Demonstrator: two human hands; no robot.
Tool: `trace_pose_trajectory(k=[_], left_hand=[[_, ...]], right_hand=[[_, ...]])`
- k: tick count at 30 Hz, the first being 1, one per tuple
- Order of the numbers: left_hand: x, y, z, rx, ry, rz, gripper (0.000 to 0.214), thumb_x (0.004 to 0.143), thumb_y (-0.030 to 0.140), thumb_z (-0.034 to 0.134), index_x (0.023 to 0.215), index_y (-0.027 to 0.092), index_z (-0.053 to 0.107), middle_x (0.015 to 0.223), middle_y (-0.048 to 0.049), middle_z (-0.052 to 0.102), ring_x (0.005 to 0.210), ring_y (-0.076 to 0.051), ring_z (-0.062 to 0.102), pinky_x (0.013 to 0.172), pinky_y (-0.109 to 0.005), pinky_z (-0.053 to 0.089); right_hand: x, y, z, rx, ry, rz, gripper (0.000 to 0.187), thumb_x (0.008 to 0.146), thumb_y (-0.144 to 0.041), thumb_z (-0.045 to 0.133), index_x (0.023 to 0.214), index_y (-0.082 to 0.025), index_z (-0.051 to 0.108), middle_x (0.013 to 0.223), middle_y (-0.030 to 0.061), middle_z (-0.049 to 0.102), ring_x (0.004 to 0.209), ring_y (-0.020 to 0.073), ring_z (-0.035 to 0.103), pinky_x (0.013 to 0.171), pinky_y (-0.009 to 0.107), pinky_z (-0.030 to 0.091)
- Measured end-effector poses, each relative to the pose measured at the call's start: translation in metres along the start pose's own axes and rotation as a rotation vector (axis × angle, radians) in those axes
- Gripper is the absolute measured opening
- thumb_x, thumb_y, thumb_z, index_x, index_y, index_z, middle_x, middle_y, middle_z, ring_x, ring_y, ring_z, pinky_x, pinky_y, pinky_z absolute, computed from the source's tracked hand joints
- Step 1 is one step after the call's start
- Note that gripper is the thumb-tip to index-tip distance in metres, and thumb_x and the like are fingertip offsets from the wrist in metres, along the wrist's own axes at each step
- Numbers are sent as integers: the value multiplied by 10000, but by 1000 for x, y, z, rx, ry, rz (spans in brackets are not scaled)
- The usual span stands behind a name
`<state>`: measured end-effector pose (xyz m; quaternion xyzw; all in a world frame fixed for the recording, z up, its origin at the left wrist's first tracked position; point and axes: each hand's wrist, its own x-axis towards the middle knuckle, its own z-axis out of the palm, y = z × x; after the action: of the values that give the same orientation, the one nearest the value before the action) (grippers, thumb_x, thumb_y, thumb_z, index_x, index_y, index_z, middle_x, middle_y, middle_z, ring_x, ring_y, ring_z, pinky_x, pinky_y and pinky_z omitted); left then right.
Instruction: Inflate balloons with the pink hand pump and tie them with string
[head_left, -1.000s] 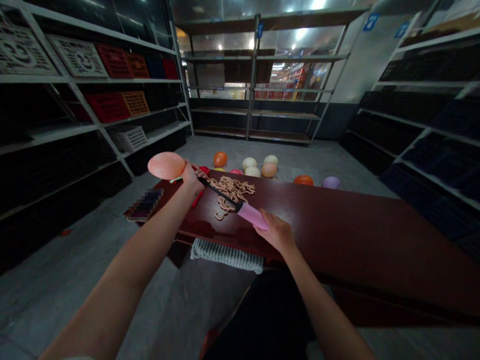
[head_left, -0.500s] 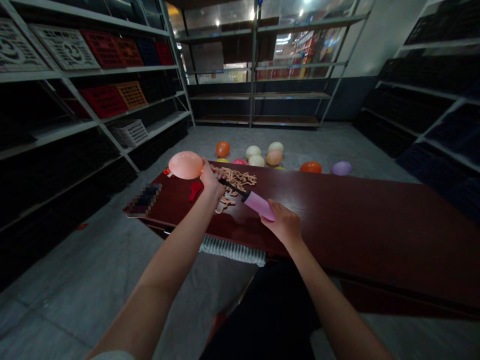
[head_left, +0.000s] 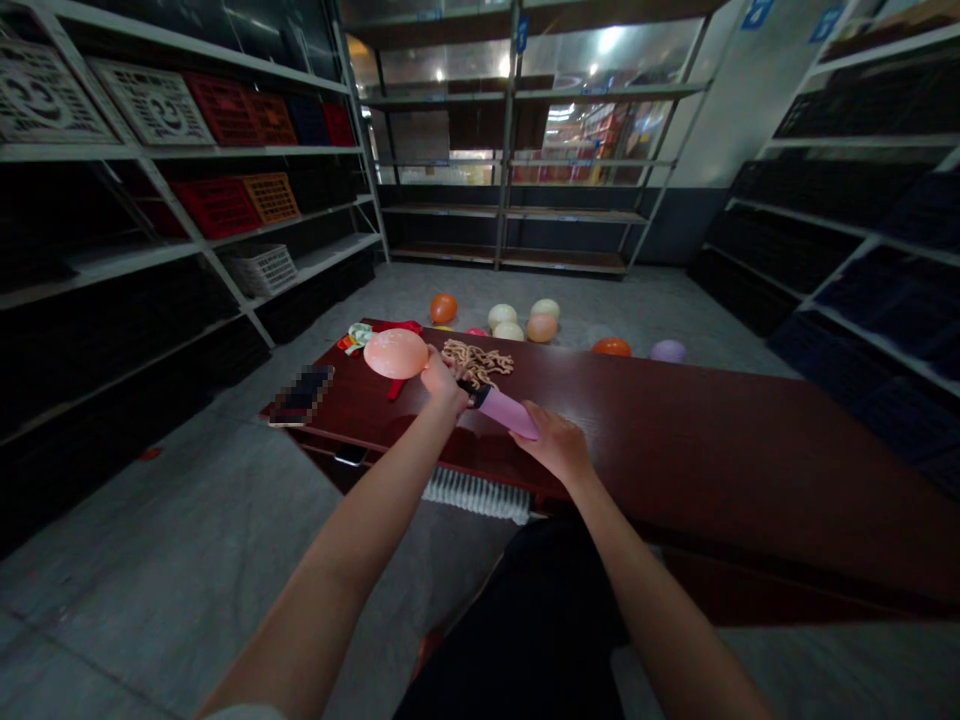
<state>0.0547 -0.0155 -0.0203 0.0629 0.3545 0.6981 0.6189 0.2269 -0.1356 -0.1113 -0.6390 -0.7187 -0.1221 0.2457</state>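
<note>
My left hand (head_left: pixel 442 376) is closed around the neck of a part-inflated peach balloon (head_left: pixel 395 353), pinching it onto the black nozzle of a pink hand pump (head_left: pixel 508 411). My right hand (head_left: pixel 556 444) grips the pump's pink barrel. Both hands hover over the near edge of a dark red table (head_left: pixel 675 440). Just behind the hands lies a pile of limp peach balloons (head_left: pixel 477 361). A red uninflated balloon (head_left: pixel 395 384) lies under the inflated one.
A phone (head_left: pixel 301 394) lies at the table's left end, with coloured scraps (head_left: pixel 358 338) beyond it. Several inflated balloons (head_left: pixel 517 320) lie on the floor behind the table. Metal shelving with crates (head_left: pixel 217 200) lines the left, back and right walls.
The pump has been pushed in: the black rod that showed earlier is now almost hidden, and my hands are closer together. The balloon has moved right, nearer the table's middle.
</note>
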Motion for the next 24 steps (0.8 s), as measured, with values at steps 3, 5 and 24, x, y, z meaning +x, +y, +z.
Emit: trace_pose_trajectory(k=[3,5,24], left_hand=[[5,21,-3,-26,-10,33,479,1041,394,551,662,215,319,466,100,261,343,-52,244,371,-203,227],[9,37,-4,-44,-17,42,491,1053,398,528,650,214,316,460,96,256,343,-54,242,368,-205,224],[33,49,37,-65,-164,252,624,938,675,616,647,219,304,481,87,211,370,-60,249,388,-216,255]], right_hand=[[0,-1,-2,21,-14,-14,437,894,-416,715,1289,-237,662,1075,54,791,878,222,741,699,290,449],[-1,-1,-2,26,-12,-27,437,893,-417,717,1287,-237,662,1073,53,792,883,224,745,706,293,461],[5,19,0,-16,109,208,368,867,-340,688,1204,-195,655,1061,101,752,917,260,690,745,335,446]])
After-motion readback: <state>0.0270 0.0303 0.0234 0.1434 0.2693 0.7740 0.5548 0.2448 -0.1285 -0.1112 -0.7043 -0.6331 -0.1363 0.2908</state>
